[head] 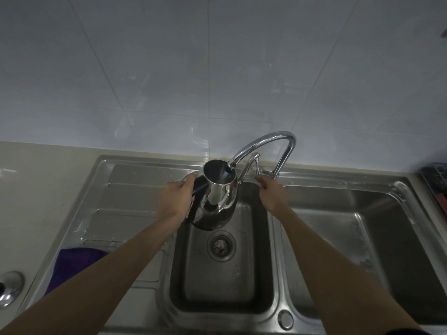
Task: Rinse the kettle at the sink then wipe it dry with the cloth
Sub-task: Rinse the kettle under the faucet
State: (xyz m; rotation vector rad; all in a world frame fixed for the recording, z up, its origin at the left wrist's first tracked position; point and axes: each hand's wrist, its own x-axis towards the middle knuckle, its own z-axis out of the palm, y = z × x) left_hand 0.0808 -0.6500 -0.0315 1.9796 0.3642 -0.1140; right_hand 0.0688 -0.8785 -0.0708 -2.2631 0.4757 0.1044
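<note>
While held under the tap [263, 143], kettle [217, 199] gleams lidless.

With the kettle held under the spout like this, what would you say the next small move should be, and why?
Probably work the tap lever with the right hand, whose fingers are at its tip. The left hand holds the kettle by its handle, its open mouth under the faucet outlet over the small basin. I cannot tell whether water is running.

The left hand [175, 201] grips the steel kettle [217, 197] by its handle, holding it over the small sink [183, 274] basin, open mouth under the tap [266, 146] spout. The right hand [269, 191] pinches the tap lever. A purple cloth [72, 264] lies at the drainboard's near left corner.
</note>
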